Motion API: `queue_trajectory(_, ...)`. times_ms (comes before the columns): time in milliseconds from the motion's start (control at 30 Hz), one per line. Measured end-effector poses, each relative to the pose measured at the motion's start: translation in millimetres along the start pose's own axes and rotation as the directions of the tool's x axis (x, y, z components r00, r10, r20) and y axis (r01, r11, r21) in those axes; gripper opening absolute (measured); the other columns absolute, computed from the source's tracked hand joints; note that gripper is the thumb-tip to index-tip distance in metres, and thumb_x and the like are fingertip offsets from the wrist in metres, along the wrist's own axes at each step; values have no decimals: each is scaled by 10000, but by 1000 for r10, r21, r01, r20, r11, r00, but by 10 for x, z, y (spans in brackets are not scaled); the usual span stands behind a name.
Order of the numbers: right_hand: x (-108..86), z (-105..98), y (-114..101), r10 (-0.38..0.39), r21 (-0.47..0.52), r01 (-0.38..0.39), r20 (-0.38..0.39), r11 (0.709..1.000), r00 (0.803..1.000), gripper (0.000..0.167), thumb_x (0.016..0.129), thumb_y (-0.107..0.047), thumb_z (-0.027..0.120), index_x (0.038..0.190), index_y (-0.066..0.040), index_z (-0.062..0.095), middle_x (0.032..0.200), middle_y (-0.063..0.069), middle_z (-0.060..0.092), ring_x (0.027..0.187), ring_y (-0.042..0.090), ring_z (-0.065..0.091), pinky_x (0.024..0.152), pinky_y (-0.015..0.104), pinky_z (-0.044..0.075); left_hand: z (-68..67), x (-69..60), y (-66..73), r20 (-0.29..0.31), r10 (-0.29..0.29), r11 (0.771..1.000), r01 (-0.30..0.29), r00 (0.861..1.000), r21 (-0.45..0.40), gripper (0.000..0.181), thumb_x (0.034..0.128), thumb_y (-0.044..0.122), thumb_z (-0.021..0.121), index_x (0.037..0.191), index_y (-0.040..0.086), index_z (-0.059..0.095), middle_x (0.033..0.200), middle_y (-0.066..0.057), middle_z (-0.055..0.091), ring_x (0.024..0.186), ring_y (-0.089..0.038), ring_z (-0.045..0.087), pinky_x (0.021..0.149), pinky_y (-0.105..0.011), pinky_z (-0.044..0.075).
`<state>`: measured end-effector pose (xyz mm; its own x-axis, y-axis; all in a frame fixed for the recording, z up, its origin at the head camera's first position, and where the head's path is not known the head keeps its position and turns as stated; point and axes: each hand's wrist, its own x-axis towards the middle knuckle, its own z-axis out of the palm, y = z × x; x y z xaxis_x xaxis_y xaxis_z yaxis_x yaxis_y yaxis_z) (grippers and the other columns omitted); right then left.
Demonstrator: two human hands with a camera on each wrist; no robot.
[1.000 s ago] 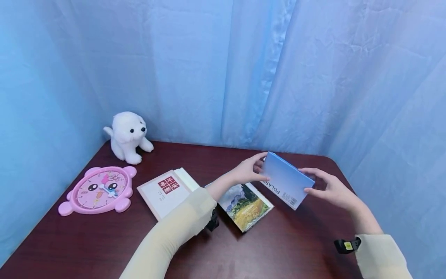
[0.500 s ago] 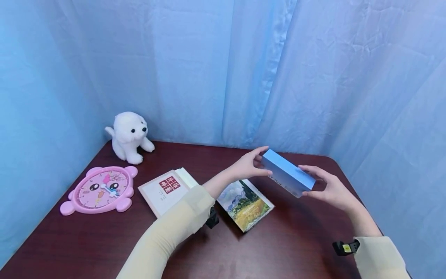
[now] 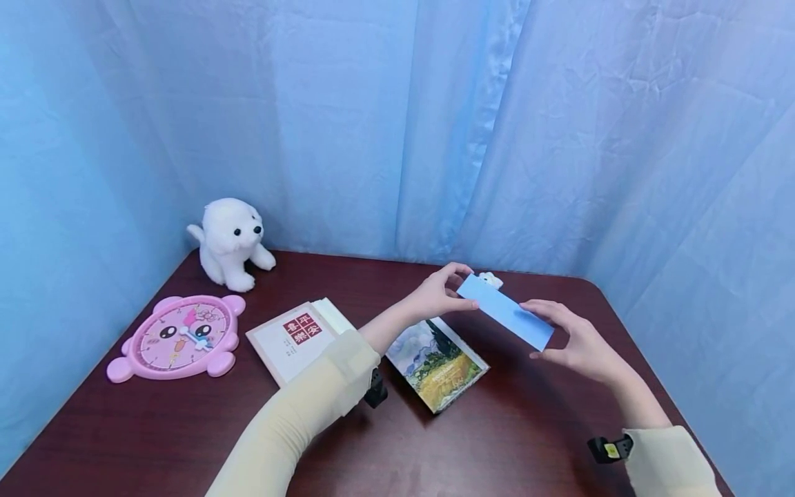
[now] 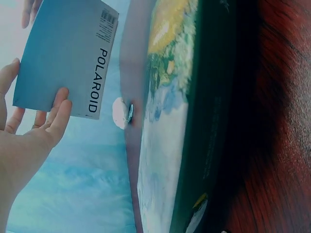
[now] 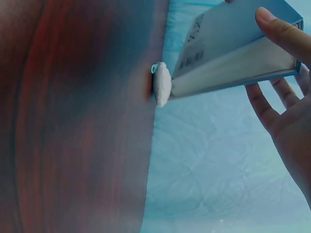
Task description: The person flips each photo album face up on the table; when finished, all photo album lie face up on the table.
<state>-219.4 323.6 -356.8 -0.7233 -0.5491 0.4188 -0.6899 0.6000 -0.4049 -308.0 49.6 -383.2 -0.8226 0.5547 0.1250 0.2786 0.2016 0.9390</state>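
Note:
A blue hardcover book is held above the right part of the table by both hands. In the head view its narrow blue side faces up. The left wrist view shows its broad face with "POLAROID" lettering and a barcode. White page edges appear in the right wrist view. My left hand grips one end, thumb and fingers on opposite sides. My right hand pinches the other end in the same way. Just left of and below the held book, a book with a painted landscape cover lies flat.
On the left are a pale book with red characters, partly covering another, and a pink toy clock. A white plush dog sits at the back left. Behind the held book is a small white object. Curtains surround the table.
The blue book has tilted, so its broad lettered face has turned out of the head view and its narrow side shows. Both hands shifted slightly left. The small white object behind has become visible.

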Motion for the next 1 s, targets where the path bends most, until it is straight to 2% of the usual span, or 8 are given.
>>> queue_trajectory(133,13,51,-65,-17,-7,17,-4,1000,1000,793,570,90,853,1290,-14,536,1300,164,504,1136,81,439,872,42,371,3,3,2,-43,16,1000,-15,999,10,503,834,307,724,1259,210,473,1270,-22,485,1044,-171,564,824,-281,498)
queue_trajectory(233,7,87,-72,-15,6,15,-7,1000,1000,805,569,108,845,1299,10,518,1302,185,486,1152,42,408,883,43,362,12,12,4,-72,23,1000,-25,997,-19,422,846,298,713,1193,201,493,1252,-30,496,971,-184,592,786,-288,517)
queue_trajectory(433,-46,195,127,17,0,-17,-3,1000,1000,945,535,20,894,1365,5,443,1338,185,441,1126,144,399,843,83,353,33,28,-12,-135,57,998,-55,989,18,319,873,347,674,1050,143,503,1167,5,527,1080,-113,509,901,-312,466)
queue_trajectory(500,-65,230,228,38,-13,-38,8,999,999,1003,527,-51,917,1397,-32,418,1384,161,410,1169,189,370,853,132,346,42,33,-26,-142,76,997,-73,987,25,299,881,350,663,1010,135,500,1108,18,528,1090,-102,476,934,-323,435)
queue_trajectory(567,-74,251,309,61,-18,-60,30,998,998,1039,538,-135,929,1426,-84,391,1436,130,367,1229,200,327,875,204,342,54,36,-35,-142,91,996,-88,986,24,270,887,340,657,976,142,496,1059,32,515,1053,-110,474,906,-324,435)
queue_trajectory(733,-70,259,383,86,1,-86,79,996,993,1049,575,-284,917,1453,-155,357,1498,114,276,1308,276,245,875,434,359,84,27,-53,-151,87,996,-89,985,-11,229,894,306,655,955,147,501,1038,37,506,904,-138,504,732,-275,451)
queue_trajectory(833,-65,255,390,77,7,-78,86,997,993,1050,566,-282,922,1446,-150,365,1504,137,252,1319,322,225,860,501,351,110,29,-61,-173,68,996,-78,982,-52,215,884,282,672,944,145,517,1035,35,517,855,-147,537,681,-260,464)
queue_trajectory(1000,-38,218,238,73,9,-74,90,997,993,1045,534,-162,932,1421,-71,387,1488,211,247,1322,400,209,846,505,352,152,41,-93,-215,54,993,-75,975,-93,207,864,271,697,935,142,551,1042,49,539,863,-119,535,697,-250,468)
